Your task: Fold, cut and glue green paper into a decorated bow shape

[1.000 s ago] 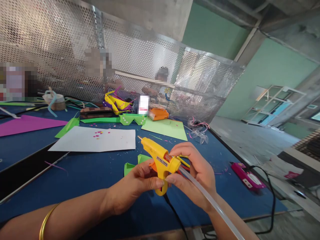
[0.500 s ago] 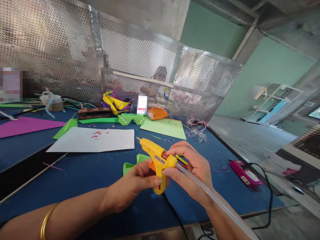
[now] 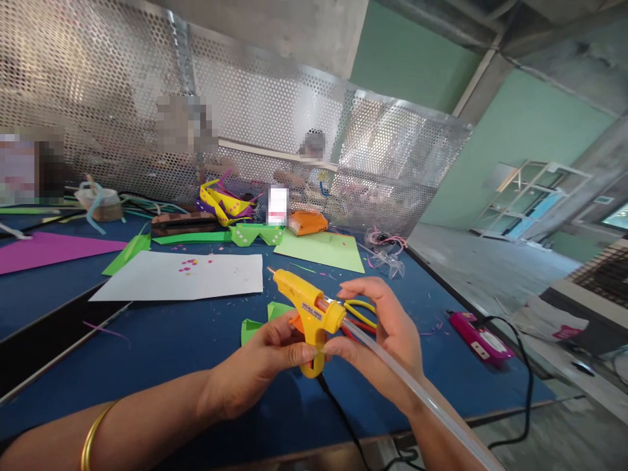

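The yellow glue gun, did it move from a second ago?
No, hardly at all. The yellow glue gun sits just as near the green paper scrap as before, gripped by the left hand, with the right hand behind it.

Bare blue table (image 3: 161, 340) lies open at nine o'clock of the glue gun (image 3: 307, 307); green paper scraps (image 3: 258, 324) crowd beneath it, white sheet (image 3: 181, 276) at eleven.

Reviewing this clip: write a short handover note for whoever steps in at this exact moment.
Left hand: grips the yellow glue gun by its handle, nozzle pointing away over the blue table.
Right hand: holds the clear glue stick, whose front end sits in the back of the gun.
Nearby: green paper piece under the gun, white sheet beyond it.
Done: stick seated. Left: no glue visible on the paper yet.
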A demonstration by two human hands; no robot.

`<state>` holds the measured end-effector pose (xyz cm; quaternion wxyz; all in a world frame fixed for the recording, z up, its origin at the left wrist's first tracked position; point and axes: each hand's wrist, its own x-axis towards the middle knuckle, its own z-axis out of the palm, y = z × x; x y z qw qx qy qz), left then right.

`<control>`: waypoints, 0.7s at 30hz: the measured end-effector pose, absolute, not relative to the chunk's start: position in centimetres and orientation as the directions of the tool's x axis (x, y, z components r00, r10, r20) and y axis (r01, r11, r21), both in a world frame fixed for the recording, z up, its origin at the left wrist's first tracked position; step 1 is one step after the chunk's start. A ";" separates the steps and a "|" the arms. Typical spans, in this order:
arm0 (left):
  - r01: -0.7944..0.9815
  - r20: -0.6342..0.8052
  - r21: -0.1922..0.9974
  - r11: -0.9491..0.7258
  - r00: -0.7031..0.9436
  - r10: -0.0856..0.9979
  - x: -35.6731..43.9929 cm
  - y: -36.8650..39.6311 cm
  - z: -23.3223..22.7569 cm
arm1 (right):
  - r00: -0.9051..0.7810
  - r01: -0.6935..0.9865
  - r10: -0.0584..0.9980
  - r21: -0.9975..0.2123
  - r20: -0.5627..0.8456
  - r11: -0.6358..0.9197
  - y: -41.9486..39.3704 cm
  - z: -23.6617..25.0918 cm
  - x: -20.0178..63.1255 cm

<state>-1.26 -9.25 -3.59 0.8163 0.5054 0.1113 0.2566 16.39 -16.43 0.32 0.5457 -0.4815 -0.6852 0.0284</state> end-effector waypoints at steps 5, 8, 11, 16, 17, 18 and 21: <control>-0.292 0.055 0.888 0.355 0.834 0.549 -1.4 -9.2 -3.6 | -0.028 0.686 0.499 -0.346 0.866 0.640 -17.0 -0.1 17.2; -0.285 0.060 0.895 0.344 0.839 0.541 -1.4 -9.3 -3.4 | -0.110 0.719 0.415 -0.216 0.903 0.660 -17.1 -0.2 17.2; -0.272 0.057 0.903 0.334 0.843 0.535 -1.4 -9.4 -3.2 | -0.095 0.737 0.389 -0.198 0.916 0.647 -17.1 -0.1 16.9; -0.262 0.044 0.903 0.341 0.846 0.532 -1.4 -9.4 -3.2 | -0.049 0.711 0.422 -0.265 0.905 0.652 -17.0 0.1 16.9; -0.262 0.042 0.902 0.344 0.845 0.533 -1.3 -9.4 -3.2 | -0.040 0.702 0.434 -0.284 0.900 0.653 -17.0 0.1 16.9; -0.263 0.040 0.900 0.349 0.845 0.534 -1.3 -9.5 -3.2 | -0.032 0.694 0.445 -0.301 0.895 0.655 -17.0 0.1 16.9; -0.258 0.037 0.899 0.354 0.850 0.525 -1.3 -9.6 -3.2 | -0.002 0.666 0.472 -0.351 0.882 0.658 -17.1 0.1 16.9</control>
